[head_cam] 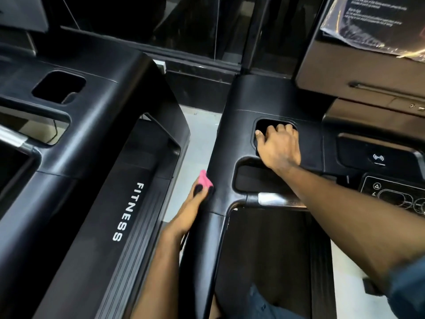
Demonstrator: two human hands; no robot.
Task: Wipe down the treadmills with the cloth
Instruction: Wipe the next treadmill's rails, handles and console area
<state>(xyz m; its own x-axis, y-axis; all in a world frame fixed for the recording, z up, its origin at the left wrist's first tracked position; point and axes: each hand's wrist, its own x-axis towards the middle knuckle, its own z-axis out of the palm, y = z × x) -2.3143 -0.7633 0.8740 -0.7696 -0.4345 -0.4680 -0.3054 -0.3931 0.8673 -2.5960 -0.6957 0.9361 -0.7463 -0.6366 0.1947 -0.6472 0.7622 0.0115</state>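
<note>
Nearest the lens, a right forearm [333, 203] is reaching across the treadmill [230, 134]. Pink cloth [204, 179] is sitting bunched in the left hand [195, 199], whose fingers are closing round it and pressing it to the console arm's outer left flank, above the floor [197, 139]. Right hand [278, 146] is dipping curled fingers into the cup pocket [264, 124]; whether it is gripping the rim cannot be told. Wiping well here likely means spreading the cloth flat and running it firmly along the flank. Second treadmill [92, 111] is standing at left.
</note>
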